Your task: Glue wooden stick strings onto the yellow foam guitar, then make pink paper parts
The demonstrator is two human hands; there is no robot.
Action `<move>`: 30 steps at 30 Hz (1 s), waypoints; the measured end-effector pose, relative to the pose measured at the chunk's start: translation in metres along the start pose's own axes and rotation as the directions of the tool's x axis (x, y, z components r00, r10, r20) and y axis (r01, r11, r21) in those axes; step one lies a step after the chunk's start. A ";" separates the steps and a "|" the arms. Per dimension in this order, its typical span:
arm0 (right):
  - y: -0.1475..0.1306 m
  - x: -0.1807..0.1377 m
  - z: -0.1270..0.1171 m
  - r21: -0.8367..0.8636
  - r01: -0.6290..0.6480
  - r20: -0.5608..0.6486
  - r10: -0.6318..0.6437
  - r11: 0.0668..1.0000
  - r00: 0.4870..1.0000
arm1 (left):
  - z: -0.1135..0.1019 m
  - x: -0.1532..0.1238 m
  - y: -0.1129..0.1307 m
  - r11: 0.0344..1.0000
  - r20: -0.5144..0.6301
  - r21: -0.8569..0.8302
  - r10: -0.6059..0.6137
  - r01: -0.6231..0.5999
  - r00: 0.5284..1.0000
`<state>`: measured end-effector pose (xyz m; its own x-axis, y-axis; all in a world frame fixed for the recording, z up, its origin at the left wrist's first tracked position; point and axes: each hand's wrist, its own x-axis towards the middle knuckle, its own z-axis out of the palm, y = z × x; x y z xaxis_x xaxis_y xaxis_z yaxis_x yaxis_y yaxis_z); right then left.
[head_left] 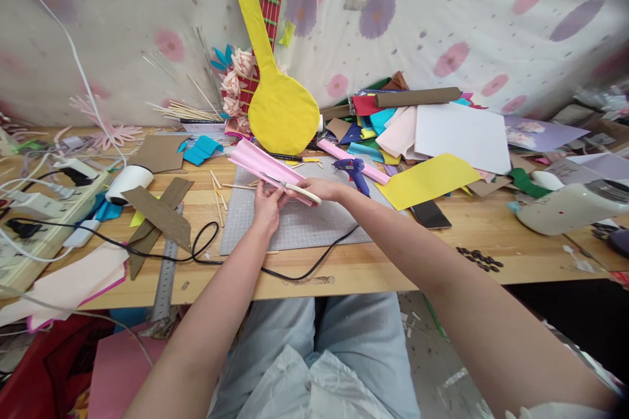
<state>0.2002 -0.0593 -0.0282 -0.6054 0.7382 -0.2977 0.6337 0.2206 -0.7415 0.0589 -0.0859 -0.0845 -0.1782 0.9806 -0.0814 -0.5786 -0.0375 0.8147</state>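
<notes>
My left hand (268, 204) grips the near end of a folded pink foam sheet (253, 160) from below, holding it over the grey cutting mat (299, 222). My right hand (319, 190) is closed on scissors with cream handles (295, 188), and the blades lie along the pink sheet pointing left. A blue glue gun (354, 172) rests on the mat just right of my right hand, with its black cord (304, 268) trailing toward the table's front edge.
A yellow foam guitar shape (280, 101) leans against the flowered cloth wall. Coloured foam sheets (442, 137) pile up at the right. Brown card pieces (157, 213), a steel ruler (164, 278), a white tape roll (128, 182) and power strips (39, 203) crowd the left. A black phone (431, 214) lies nearby.
</notes>
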 end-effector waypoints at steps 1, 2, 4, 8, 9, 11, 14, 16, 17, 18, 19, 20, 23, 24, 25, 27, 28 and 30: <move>0.001 0.001 0.000 -0.002 -0.001 -0.001 0.001 1.000 1.000 | 0.000 0.000 0.000 1.000 0.010 0.007 -0.003 0.003 1.000; 0.002 0.002 -0.001 -0.006 0.003 -0.005 -0.003 1.000 1.000 | 0.001 -0.001 0.000 1.000 0.023 0.016 -0.008 0.007 1.000; 0.003 0.003 -0.001 -0.023 0.019 -0.015 -0.020 1.000 1.000 | 0.001 -0.001 -0.001 0.999 0.056 0.032 -0.020 0.019 0.998; 0.005 0.004 -0.002 -0.070 0.045 -0.041 -0.048 0.997 0.998 | 0.001 -0.001 -0.002 0.999 0.096 0.038 -0.038 0.035 0.995; 0.005 0.003 -0.002 -0.080 0.051 -0.049 -0.055 0.995 0.997 | 0.001 -0.001 -0.002 0.999 0.097 0.034 -0.040 0.036 0.994; 0.005 0.003 -0.001 -0.095 0.056 -0.058 -0.062 0.994 0.996 | 0.001 -0.001 -0.002 0.999 0.093 0.027 -0.041 0.038 0.995; 0.006 0.003 0.000 -0.092 0.034 -0.042 -0.038 0.995 0.998 | 0.002 -0.001 -0.002 0.999 0.085 0.025 -0.040 0.038 0.996; 0.008 0.004 0.000 -0.080 0.024 -0.035 -0.027 0.996 0.999 | 0.002 -0.002 -0.002 0.999 0.084 0.023 -0.042 0.041 0.996; 0.008 0.005 0.000 -0.075 0.025 -0.040 -0.028 0.997 0.999 | 0.002 -0.002 -0.002 0.999 0.087 0.023 -0.047 0.045 0.995; 0.008 0.005 0.000 -0.070 0.028 -0.050 -0.032 0.997 0.998 | 0.003 -0.002 -0.001 0.999 0.094 0.023 -0.052 0.050 0.994; 0.008 0.006 0.000 -0.065 0.030 -0.057 -0.033 0.997 0.998 | 0.003 -0.003 -0.001 0.998 0.106 0.024 -0.058 0.055 0.993; 0.008 0.007 0.000 -0.058 0.027 -0.065 -0.030 0.998 0.997 | 0.003 -0.003 -0.001 0.998 0.121 0.025 -0.063 0.061 0.991; 0.006 0.009 -0.001 -0.051 0.002 -0.071 -0.005 0.999 0.997 | 0.003 -0.004 0.000 0.997 0.154 0.019 -0.072 0.070 0.985; 0.005 0.010 -0.002 -0.059 -0.002 -0.072 -0.002 0.998 0.997 | 0.003 -0.004 0.000 0.997 0.160 0.015 -0.073 0.072 0.984; 0.005 0.012 -0.001 -0.069 -0.002 -0.075 -0.003 0.998 0.997 | 0.003 -0.004 0.001 0.997 0.165 0.011 -0.073 0.072 0.984; 0.007 0.014 0.000 -0.079 0.006 -0.081 -0.012 0.997 0.997 | 0.003 -0.004 0.000 0.997 0.173 0.005 -0.074 0.074 0.982; 0.008 0.015 0.001 -0.072 0.010 -0.084 -0.016 0.997 0.996 | 0.003 -0.004 0.000 0.997 0.178 0.004 -0.076 0.076 0.981; 0.010 0.017 0.002 -0.040 0.013 -0.085 -0.016 0.999 0.996 | 0.004 -0.004 0.000 0.997 0.181 0.003 -0.079 0.080 0.980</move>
<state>0.1953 -0.0463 -0.0422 -0.5724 0.7860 -0.2336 0.6447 0.2554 -0.7205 0.0626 -0.0893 -0.0824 0.0153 0.9991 -0.0402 -0.5888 0.0415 0.8072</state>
